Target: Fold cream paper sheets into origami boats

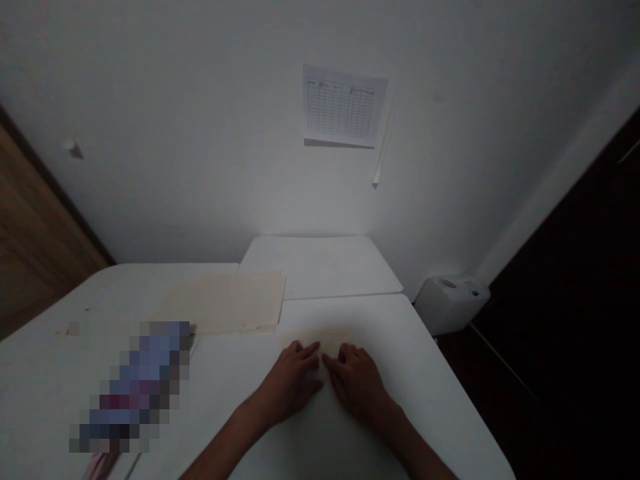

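Observation:
A small piece of cream paper (335, 333) lies on the white table, faint in the dim light and partly hidden by my fingers. On its left side my left hand (293, 380) rests with fingers stretched out, the thumb apart from them and lower down. My right hand (360, 383) bends its fingers down at the paper's right part, with the index finger reaching towards the left fingertips. Only a narrow gap separates the two hands. A stack of larger cream sheets (227, 300) sits to the left of my hands.
The white table (400, 407) meets a white wall. A blurred-out bluish object (145, 380) lies at left. Behind stands a raised white panel (325, 267). A white plastic container (450, 303) is beyond the right edge. A printed sheet (343, 107) hangs on the wall.

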`<action>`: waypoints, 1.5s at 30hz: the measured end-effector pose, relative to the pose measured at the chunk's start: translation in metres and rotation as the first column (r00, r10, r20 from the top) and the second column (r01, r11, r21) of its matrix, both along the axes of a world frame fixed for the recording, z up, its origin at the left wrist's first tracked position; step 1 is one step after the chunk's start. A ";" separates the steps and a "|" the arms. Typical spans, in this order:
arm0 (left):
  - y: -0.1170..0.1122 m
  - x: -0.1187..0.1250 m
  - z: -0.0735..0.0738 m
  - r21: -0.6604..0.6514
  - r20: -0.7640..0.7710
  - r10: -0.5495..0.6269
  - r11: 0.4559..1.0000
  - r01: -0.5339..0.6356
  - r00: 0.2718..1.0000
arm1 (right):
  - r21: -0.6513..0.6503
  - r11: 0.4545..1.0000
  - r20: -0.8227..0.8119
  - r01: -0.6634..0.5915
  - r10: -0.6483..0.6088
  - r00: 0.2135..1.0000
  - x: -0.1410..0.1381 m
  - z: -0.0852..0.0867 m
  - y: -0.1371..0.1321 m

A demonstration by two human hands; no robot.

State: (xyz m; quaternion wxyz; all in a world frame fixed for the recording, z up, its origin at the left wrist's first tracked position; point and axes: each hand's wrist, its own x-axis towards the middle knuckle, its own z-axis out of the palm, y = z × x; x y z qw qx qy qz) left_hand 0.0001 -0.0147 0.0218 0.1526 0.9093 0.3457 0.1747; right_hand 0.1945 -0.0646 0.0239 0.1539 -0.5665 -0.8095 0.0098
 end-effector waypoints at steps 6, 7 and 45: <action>-0.002 -0.001 0.003 -0.004 0.020 0.008 1.000 -0.008 1.000 | -0.049 0.992 -0.065 -0.117 0.114 0.991 0.004 -0.005 -0.007; -0.002 0.000 0.004 -0.009 0.018 0.009 1.000 -0.009 1.000 | -0.058 0.990 -0.078 -0.127 0.123 0.989 0.005 -0.005 -0.008; 0.022 -0.006 -0.020 0.071 0.120 0.001 0.997 -0.009 0.993 | -0.029 0.991 -0.053 -0.128 0.126 0.991 0.009 0.004 0.056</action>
